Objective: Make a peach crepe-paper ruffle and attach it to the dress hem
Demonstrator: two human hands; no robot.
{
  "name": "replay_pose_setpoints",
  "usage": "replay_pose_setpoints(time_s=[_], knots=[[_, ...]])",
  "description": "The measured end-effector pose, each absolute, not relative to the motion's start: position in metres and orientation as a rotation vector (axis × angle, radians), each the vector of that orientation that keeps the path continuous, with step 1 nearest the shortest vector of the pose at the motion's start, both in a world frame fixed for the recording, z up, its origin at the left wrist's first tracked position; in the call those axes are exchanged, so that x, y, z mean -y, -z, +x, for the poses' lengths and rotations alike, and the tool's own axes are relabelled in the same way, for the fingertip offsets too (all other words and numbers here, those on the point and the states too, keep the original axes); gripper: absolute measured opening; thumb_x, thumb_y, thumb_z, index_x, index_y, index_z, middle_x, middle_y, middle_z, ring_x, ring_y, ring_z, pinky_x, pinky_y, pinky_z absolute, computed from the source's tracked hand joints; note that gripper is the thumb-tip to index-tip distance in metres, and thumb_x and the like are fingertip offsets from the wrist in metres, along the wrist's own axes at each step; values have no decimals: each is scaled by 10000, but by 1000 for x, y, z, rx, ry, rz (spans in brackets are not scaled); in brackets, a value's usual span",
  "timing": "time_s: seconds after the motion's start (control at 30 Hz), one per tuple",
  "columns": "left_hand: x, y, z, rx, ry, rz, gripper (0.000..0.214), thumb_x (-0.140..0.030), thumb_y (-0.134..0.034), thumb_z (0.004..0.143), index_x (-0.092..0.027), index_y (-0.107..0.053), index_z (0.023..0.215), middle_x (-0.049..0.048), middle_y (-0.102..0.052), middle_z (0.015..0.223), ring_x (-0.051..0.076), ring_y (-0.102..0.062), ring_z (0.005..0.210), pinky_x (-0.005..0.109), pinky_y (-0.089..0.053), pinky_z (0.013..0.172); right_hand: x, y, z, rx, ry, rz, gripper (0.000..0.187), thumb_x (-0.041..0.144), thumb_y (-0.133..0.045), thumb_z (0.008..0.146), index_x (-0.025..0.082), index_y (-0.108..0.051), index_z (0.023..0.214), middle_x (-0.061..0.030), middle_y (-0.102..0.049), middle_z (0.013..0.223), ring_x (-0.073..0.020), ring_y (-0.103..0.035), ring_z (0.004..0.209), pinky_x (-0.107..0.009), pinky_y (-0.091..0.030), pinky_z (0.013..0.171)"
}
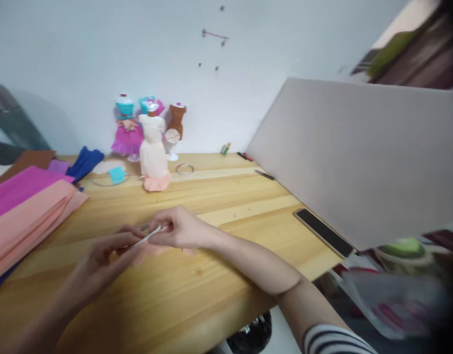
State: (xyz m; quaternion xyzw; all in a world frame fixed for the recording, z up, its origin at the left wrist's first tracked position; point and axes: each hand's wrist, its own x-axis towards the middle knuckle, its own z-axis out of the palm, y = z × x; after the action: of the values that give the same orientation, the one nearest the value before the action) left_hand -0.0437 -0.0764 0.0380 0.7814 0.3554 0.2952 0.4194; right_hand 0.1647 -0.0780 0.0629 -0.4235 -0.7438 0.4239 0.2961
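Above the wooden table, my left hand (pixel 108 250) and my right hand (pixel 177 228) are close together, both closed in a pinch. Between their fingertips runs a thin white strip (pixel 150 235), slanting up to the right. Its exact kind is not clear. Peach crepe paper (pixel 158 249) shows just under the fingers, partly hidden by the hands; whether it is joined to the strip I cannot tell. Behind the hands stands a small dress form in a cream dress (pixel 154 147) with a peach ruffled hem.
Other small dress forms, one in a purple skirt (pixel 127 140) and one in brown (pixel 177 123), stand by the wall. Folded crepe paper (pixel 31 216) lies left. A ring (pixel 184 169), a pen (pixel 264 174) and a phone (pixel 324 232) lie on the table (pixel 226 285), beside a grey panel (pixel 352 157).
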Motion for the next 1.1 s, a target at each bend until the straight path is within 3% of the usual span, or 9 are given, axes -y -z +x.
replay_pose_setpoints(time_s=[0.17, 0.27, 0.5, 0.63, 0.77, 0.93, 1.1], knots=[[66, -35, -57, -868, -761, 1947, 245, -398, -532, 822, -292, -738, 903, 29, -703, 1017, 253, -624, 1002, 320, -495, 861, 79, -71, 171, 2012, -1074, -1168, 148, 289, -652, 747, 144, -653, 774, 43, -541, 636, -80, -488, 633, -169, -364, 566], [67, -36, -54, -938, -724, 1928, 247, -386, -543, 823, -290, -730, 952, 29, -712, 1025, 258, -625, 1002, 322, -501, 834, 81, -72, 170, 2047, -1061, -1147, 157, 298, -635, 762, 146, -657, 793, 40, -545, 650, -83, -486, 637, -174, -360, 565], [85, -47, -26, -968, -869, 1874, 246, -316, -574, 799, -154, -663, 636, 68, -636, 790, 183, -594, 794, 254, -445, 629, 83, -66, 165, 2020, -981, -1121, 89, 219, -622, 745, 133, -646, 740, 63, -438, 556, -56, -366, 526, -177, -278, 498], [88, -44, -26, -1004, -954, 1862, 188, -242, -577, 784, -142, -675, 659, 49, -584, 772, 105, -514, 637, 221, -390, 543, 83, -62, 164, 1965, -1065, -1092, 162, 284, -616, 761, 134, -650, 814, 57, -432, 564, -61, -349, 503, -188, -266, 474], [88, -40, -30, -992, -1077, 1973, 162, -197, -579, 766, -136, -651, 635, 46, -570, 748, 100, -487, 612, 236, -402, 560, 88, -63, 164, 2004, -1098, -1136, 279, 324, -581, 798, 157, -635, 1014, 57, -453, 564, -73, -353, 484, -197, -271, 464], [88, -37, -29, -995, -1128, 2310, 212, -137, -552, 774, -158, -567, 564, 29, -550, 638, 152, -527, 703, 290, -436, 678, 96, -64, 159, 2142, -715, -1352, 346, 213, -554, 797, 166, -592, 1138, 35, -549, 570, -97, -447, 478, -220, -334, 516], [86, -34, -28, -1001, -1157, 2420, 263, -135, -530, 794, -167, -521, 533, -13, -489, 536, 132, -488, 606, 306, -436, 708, 99, -61, 154, 2180, -534, -1410, 406, 186, -529, 807, 161, -526, 1212, 17, -610, 613, -124, -521, 493, -232, -367, 531]])
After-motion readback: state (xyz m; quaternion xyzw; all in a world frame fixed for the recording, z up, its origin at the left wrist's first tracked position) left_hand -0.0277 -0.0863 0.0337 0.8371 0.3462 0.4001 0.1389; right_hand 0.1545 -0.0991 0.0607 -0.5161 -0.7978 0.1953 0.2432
